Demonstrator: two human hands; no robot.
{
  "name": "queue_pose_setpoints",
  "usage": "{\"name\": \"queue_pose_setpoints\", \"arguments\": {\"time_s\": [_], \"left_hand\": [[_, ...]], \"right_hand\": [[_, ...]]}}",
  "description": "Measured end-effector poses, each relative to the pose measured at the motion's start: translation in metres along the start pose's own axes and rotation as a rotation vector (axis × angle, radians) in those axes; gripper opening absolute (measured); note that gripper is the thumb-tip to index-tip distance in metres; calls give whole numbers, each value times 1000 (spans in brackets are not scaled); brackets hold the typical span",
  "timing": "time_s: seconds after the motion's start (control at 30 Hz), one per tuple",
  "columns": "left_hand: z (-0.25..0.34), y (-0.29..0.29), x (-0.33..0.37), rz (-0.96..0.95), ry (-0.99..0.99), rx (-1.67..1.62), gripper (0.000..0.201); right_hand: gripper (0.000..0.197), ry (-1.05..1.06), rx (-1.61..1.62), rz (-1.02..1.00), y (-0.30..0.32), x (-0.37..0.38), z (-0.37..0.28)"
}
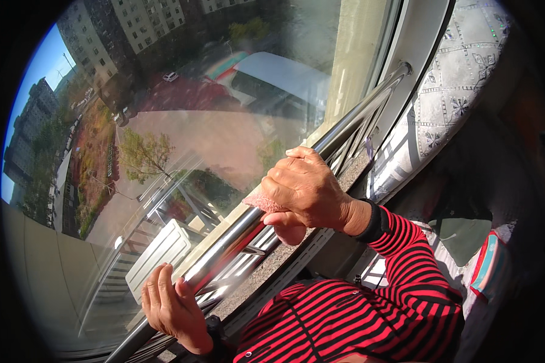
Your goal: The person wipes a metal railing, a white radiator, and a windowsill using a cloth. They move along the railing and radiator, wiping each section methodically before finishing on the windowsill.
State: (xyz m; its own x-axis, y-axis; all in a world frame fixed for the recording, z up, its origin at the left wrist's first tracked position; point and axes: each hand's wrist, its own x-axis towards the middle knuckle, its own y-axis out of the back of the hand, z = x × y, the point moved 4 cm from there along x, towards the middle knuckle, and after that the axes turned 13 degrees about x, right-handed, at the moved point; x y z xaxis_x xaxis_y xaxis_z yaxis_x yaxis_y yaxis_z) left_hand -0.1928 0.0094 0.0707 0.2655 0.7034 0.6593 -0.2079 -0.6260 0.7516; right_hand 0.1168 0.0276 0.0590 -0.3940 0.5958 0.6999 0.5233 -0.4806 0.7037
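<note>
A shiny metal rail [224, 242] runs slantwise along the window, from the lower left up to the right. My right hand [306, 190] is closed round a pink cloth [264, 202] and presses it about the rail's middle; part of the cloth bulges out below my fingers. Farther down, my left hand [172, 311] is curled over the same rail, fingers on the window side. The palm side of this hand is hidden.
Beyond the window glass [212, 133] are buildings, trees and a paved yard far below. A stone sill [248, 289] runs beneath the rail. A pale patterned quilted cover [448, 103] lies at the right, with a dark green cloth [463, 233] below it.
</note>
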Motion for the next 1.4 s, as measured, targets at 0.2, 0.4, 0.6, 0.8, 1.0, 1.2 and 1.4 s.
{"name": "queue_pose_setpoints", "arguments": {"time_s": [0.2, 0.4, 0.6, 0.8, 1.0, 1.2, 1.4], "left_hand": [[7, -3, -1, -74, 83, 162, 43], [3, -5, 0, -70, 60, 115, 44], [-4, -10, -5, 18, 65, 104, 49], [-5, -13, -5, 61, 18, 128, 43], [-6, -13, -6, 103, -5, 107, 43], [-7, -16, -11, 88, 5, 114, 43], [-6, -15, -10, 88, 34, 96, 29]], "right_hand": [[50, -78, -83, 106, 55, -32, 93], [44, -290, -117, 134, 81, -45, 140], [47, -377, -111, 51, 74, -34, 123], [38, -300, -78, 101, 32, -8, 45], [31, -150, -57, 140, -31, 25, -57], [23, -20, 74, 15, -66, 63, -128], [21, 57, 167, 76, -78, 69, -136]]}}
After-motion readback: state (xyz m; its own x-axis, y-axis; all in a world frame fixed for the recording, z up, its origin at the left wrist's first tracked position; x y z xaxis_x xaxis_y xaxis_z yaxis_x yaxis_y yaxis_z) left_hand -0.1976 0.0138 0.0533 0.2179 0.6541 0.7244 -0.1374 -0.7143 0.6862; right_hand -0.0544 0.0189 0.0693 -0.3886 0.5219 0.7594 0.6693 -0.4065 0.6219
